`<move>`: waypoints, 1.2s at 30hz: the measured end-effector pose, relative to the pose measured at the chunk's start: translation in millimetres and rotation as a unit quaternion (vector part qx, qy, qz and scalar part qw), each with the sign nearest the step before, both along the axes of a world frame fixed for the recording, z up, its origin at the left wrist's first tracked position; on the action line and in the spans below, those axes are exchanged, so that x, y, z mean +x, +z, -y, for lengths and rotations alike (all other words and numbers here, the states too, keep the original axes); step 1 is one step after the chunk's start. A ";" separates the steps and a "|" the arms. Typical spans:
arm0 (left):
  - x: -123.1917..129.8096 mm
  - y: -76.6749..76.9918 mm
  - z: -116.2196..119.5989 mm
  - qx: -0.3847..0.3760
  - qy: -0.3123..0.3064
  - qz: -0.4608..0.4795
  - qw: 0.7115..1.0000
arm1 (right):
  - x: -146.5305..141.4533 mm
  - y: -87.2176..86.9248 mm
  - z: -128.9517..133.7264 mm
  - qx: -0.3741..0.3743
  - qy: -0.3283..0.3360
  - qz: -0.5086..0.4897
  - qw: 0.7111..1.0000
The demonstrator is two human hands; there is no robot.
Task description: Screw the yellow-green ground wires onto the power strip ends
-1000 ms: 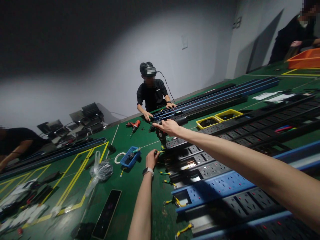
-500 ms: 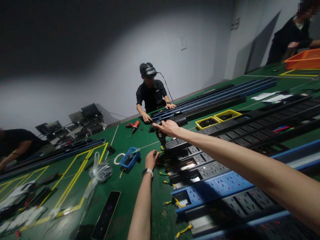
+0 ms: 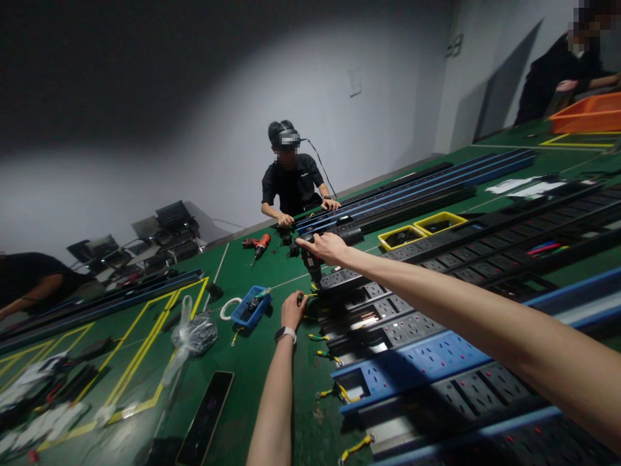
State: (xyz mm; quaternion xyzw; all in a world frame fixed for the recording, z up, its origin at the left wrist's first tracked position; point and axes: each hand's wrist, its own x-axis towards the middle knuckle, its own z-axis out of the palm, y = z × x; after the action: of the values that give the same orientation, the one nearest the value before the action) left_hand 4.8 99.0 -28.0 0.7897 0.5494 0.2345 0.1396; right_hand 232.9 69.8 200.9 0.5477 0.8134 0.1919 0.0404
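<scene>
Drill in my right hand, nose down

My right hand is wrapped round the black drill. It points down by the left end of a gray strip. I cannot tell if its tip touches. My left hand is curled on a small black thing, too small to name. A yellow-green wire is right by those fingers.

More strips lie to the right, and a blue one is nearer. On the left are a blue box, a clear bag and, nearer, a phone. An orange drill lies farther off. At the far side, a person leans in.
</scene>
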 end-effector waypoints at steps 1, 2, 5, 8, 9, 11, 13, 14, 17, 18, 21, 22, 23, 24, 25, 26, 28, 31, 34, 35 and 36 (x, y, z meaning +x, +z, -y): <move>0.1 0.3 0.2 0.001 -0.001 0.001 1.000 | -0.1 0.2 0.3 0.000 -0.002 -0.001 1.000; 0.2 0.7 0.4 0.001 -0.002 0.001 1.000 | -0.3 0.4 0.5 -0.002 -0.004 -0.002 1.000; 0.3 1.3 0.8 -0.001 -0.002 -0.001 1.000 | 0.0 0.0 -0.1 -0.007 -0.003 -0.005 1.000; 0.2 1.2 0.7 0.001 0.000 0.000 1.000 | 1.4 -2.5 -2.0 -0.001 -0.002 -0.016 1.000; 0.1 1.0 0.7 0.003 0.000 0.001 1.000 | 2.1 -3.7 -2.7 0.003 -0.001 -0.019 1.000; -0.1 0.4 0.5 0.006 -0.001 0.001 1.000 | 3.4 -6.1 -4.1 0.007 0.000 -0.022 1.000; -0.3 -0.4 0.4 0.008 -0.001 0.001 1.000 | 4.2 -7.8 -5.2 0.007 0.004 -0.023 1.000; -0.4 -0.7 0.3 0.009 -0.001 0.000 1.000 | 4.3 -8.3 -5.5 0.007 0.006 -0.024 1.000; -0.4 -0.9 0.2 0.010 0.000 -0.002 1.000 | 3.6 -8.4 -5.9 0.007 0.011 -0.024 1.000; -0.3 -0.7 0.2 0.010 0.001 -0.003 1.000 | 3.1 -8.2 -5.8 0.007 0.011 -0.023 1.000; 0.1 0.3 0.3 0.007 0.004 -0.004 1.000 | 1.5 -7.2 -5.3 0.006 0.008 -0.023 1.000; 0.2 0.5 0.3 0.005 0.004 -0.004 1.000 | 1.0 -6.8 -5.0 0.005 0.007 -0.024 1.000; 0.2 0.6 0.3 0.004 0.005 -0.004 1.000 | 0.6 -6.6 -4.7 0.003 0.006 -0.024 1.000; 0.2 0.5 0.2 0.002 0.005 -0.004 1.000 | 0.2 -6.4 -4.4 0.002 0.005 -0.023 1.000; 0.0 0.2 0.0 0.001 0.005 -0.003 1.000 | -0.1 -6.2 -4.1 0.002 0.004 -0.023 1.000; -0.1 -0.2 -0.2 0.000 0.005 -0.002 1.000 | -0.3 -6.2 -4.0 0.004 0.004 -0.022 1.000; -0.6 -1.5 -0.9 0.001 0.003 0.002 1.000 | -0.7 -6.2 -3.9 0.006 0.003 -0.019 1.000; -1.1 -4.0 -2.4 0.004 0.000 0.002 1.000 | -0.8 -6.4 -4.4 0.005 0.003 -0.014 1.000; -1.4 -6.4 -3.9 0.005 0.000 0.000 1.000 | -1.1 -6.7 -5.2 0.003 0.002 -0.013 1.000; -1.4 -7.0 -4.3 0.006 0.001 0.000 1.000 | -1.2 -6.7 -5.5 0.002 0.001 -0.014 1.000; -1.5 -7.5 -4.7 0.006 0.001 0.001 1.000 | -1.5 -6.8 -5.7 0.002 0.002 -0.015 1.000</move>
State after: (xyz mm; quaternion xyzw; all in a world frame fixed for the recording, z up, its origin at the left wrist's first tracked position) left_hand 3.3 103.7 -35.6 0.7897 0.5489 0.2383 0.1350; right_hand 231.4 75.5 194.1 0.5493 0.8145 0.1852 0.0266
